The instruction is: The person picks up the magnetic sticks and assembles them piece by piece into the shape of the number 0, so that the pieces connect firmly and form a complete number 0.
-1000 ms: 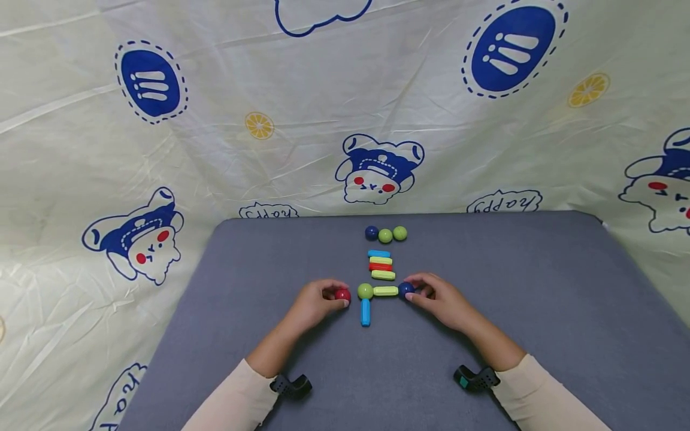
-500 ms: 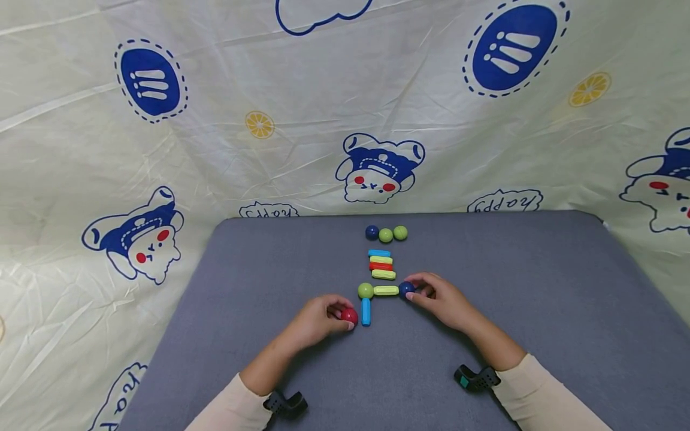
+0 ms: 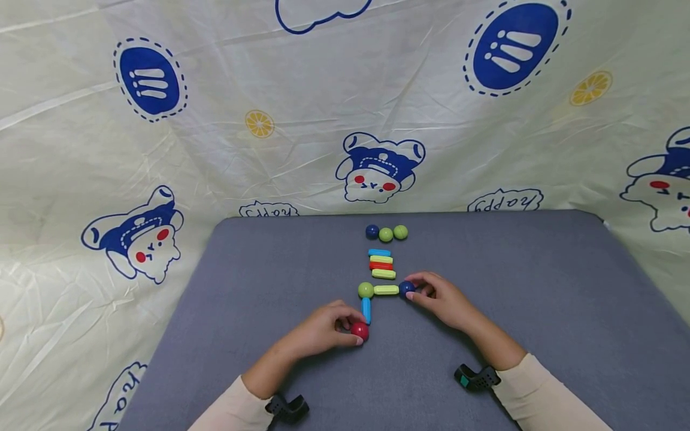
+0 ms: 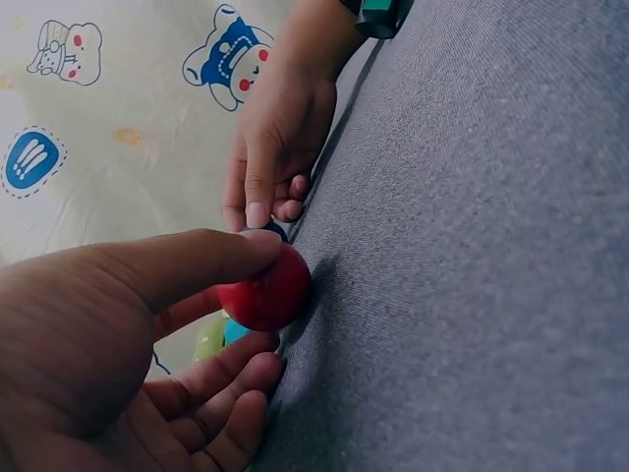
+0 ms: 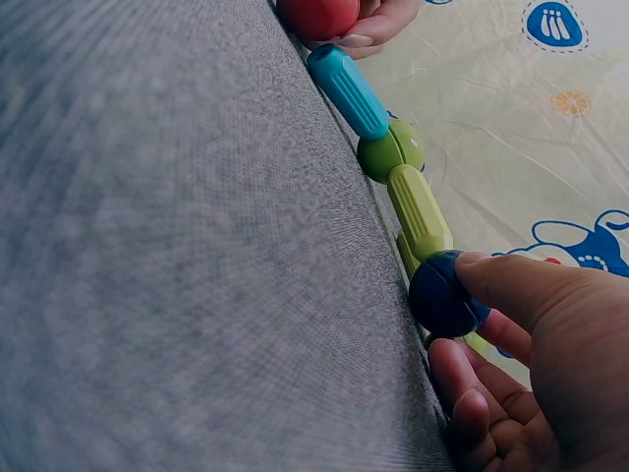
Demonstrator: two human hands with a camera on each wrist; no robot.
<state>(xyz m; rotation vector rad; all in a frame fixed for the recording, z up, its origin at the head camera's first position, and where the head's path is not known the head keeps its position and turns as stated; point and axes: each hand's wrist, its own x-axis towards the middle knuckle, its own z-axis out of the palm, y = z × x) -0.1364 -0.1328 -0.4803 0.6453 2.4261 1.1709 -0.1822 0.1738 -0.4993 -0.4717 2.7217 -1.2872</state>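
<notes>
My left hand (image 3: 329, 328) pinches a red ball (image 3: 360, 331) between thumb and fingers, low over the table. The ball is close to the near end of a blue rod (image 3: 366, 310); in the right wrist view a small gap seems to part them. That rod joins a green ball (image 3: 366, 290), and from the ball a yellow-green rod (image 3: 386, 290) runs right to a dark blue ball (image 3: 406, 290). Thumb and fingers of my right hand (image 3: 443, 300) grip the dark blue ball. The left wrist view shows the red ball (image 4: 267, 287) under my thumb.
Beyond the joined pieces lie several loose rods (image 3: 381, 264) in a stack of blue, yellow-green and red. Farther back, a dark blue ball (image 3: 372, 231) and two green balls (image 3: 393, 233) sit in a row. A printed cloth (image 3: 302, 167) hangs behind the grey table (image 3: 259, 257).
My left hand has carried the red ball toward me and to the right, from left of the green ball to the blue rod's near end. My right hand has stayed on the dark blue ball.
</notes>
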